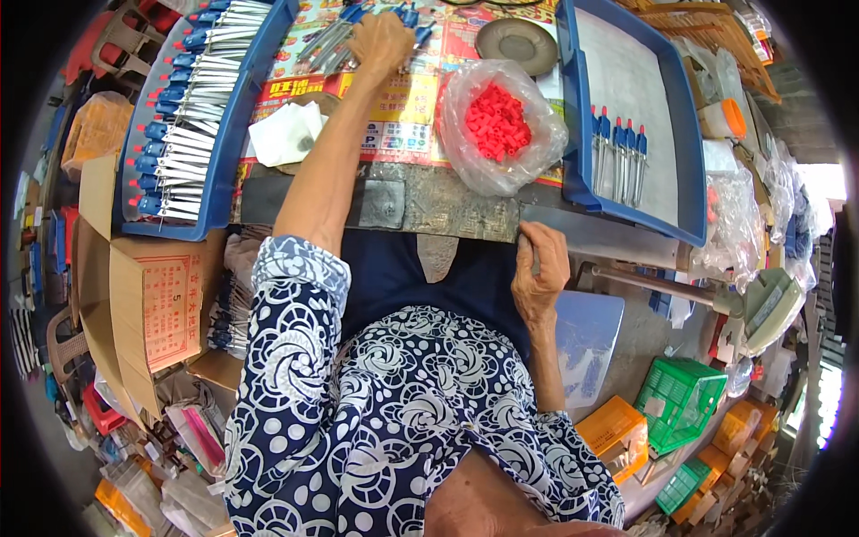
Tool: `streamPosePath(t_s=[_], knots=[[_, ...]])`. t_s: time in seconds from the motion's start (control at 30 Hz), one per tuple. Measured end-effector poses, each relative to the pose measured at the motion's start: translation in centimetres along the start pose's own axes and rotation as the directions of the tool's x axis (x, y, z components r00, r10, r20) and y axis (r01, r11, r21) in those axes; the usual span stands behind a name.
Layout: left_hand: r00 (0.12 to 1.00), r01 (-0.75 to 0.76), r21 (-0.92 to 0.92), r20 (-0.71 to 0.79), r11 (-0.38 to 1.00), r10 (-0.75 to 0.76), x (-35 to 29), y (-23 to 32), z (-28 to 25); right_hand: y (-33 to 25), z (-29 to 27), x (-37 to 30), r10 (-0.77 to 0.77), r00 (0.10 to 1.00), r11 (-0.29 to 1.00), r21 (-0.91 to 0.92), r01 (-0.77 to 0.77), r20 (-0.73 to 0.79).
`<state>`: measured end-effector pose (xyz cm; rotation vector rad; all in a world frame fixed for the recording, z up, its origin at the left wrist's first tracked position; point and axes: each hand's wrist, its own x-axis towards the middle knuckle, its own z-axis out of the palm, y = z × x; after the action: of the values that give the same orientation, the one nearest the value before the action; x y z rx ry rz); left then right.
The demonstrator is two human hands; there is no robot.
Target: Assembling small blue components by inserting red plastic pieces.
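Observation:
At the far side of the table my left hand [383,40] is over a pile of slim metal tools with blue handles [329,46]; its fingertips are hidden among them. My right hand [540,268] is at the table's near edge, fingers curled in; what lies in them, if anything, is hard to see. Between the hands and farther right stands a clear plastic bag [456,148] of small red caps [497,121]. A left blue tray [234,134] holds rows of blue-handled tools with red ends [179,125]. Several similar red-ended tools [619,157] lie in the right blue tray [658,215].
A round dark dish [516,46] sits behind the bag. White paper [288,134] lies left of my forearm. A worn metal plate [461,210] lines the table's near edge. On the left is an open cardboard box [134,304]; green [684,403] and orange crates [616,437] are at the right.

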<state>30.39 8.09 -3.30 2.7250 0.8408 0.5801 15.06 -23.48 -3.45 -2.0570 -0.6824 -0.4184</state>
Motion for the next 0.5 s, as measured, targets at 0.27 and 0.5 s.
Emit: streamPosePath(t_s=[0.27,0.5], knots=[[0.940,-0.226,-0.086,-0.282,0.970,0.194,-1.1,-1.9,3.3,0.9,0.5,0.5,0.035,0.999,0.998,0.049,-0.036,0.016],[0.974,-0.104,-0.140,-0.217,0.985,0.072,-1.1,0.1,-0.9,0.9,1.1,1.0,0.050,0.999,0.998,0.030,-0.050,0.010]])
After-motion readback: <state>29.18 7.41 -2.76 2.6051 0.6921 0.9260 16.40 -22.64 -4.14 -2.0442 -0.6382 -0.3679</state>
